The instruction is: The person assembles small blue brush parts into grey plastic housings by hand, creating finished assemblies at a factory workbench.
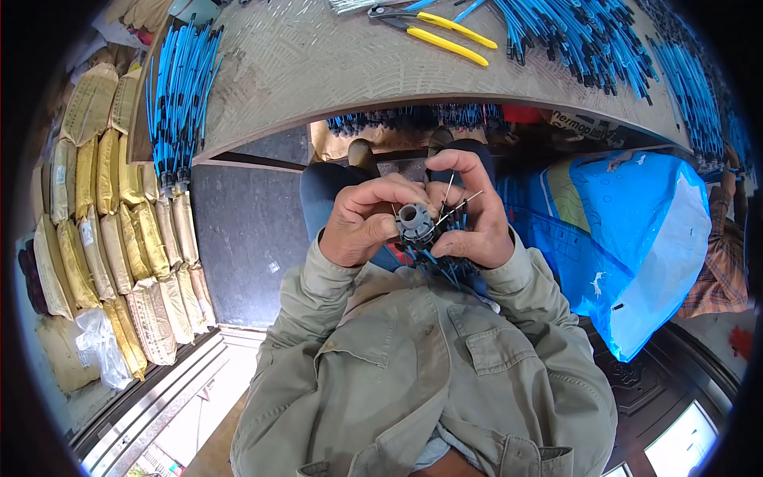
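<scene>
Fingers of the left hand [356, 221] are clamped on a round grey hub [417, 230], thumb and forefinger against its side, its hollow end facing up. In the right hand [481, 219], forefinger and thumb stand apart, the forefinger arched above the gap, the thumb against dark pieces just beside the hub; whether the hidden fingers grip anything, I cannot tell. Thin metal rods [469, 199] stick out between that thumb and forefinger. Black and blue strips [447, 272] hang below the fingertips, under the hub. Beyond the fingers is a table [302, 71], bearing yellow-handled pliers [447, 48] straight ahead, a bundle of blue rods [183, 95] ahead to the left and a larger blue pile [568, 48] ahead to the right. Well left of the fingers are stacked yellow and tan packages [109, 175]; to their right is a blue plastic sheet [628, 230].
</scene>
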A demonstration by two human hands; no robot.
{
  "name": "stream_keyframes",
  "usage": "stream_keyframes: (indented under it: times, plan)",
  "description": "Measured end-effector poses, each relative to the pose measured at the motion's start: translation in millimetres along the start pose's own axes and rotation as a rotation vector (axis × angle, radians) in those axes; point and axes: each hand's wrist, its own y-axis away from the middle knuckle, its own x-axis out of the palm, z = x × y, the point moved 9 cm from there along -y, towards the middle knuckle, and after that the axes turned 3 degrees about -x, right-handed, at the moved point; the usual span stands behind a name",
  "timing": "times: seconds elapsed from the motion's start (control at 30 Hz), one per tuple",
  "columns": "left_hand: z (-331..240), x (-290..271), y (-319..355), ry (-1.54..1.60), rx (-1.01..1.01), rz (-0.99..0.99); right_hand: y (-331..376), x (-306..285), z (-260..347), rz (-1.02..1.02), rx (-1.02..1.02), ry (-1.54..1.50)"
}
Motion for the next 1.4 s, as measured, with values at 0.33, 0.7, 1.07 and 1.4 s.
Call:
stream_keyframes:
  times: [0.33,0.7,1.07,1.4]
  plan:
    - [-1,-6,3,-0.017,0.012,-0.037,5,-2,0,0.007,-0.004,0.034]
    - [2,-11,4,0.022,-0.086,-0.042,-2,6,10,0.141,0.050,0.091]
    - [-9,-25,-5,-0.227,-0.038,-0.086,-15,-5,12,-0.004,0.028,0.077]
    - [-4,-42,-18,-0.215,-0.046,-0.058,-24,-28,-8,-0.090,0.094,0.100]
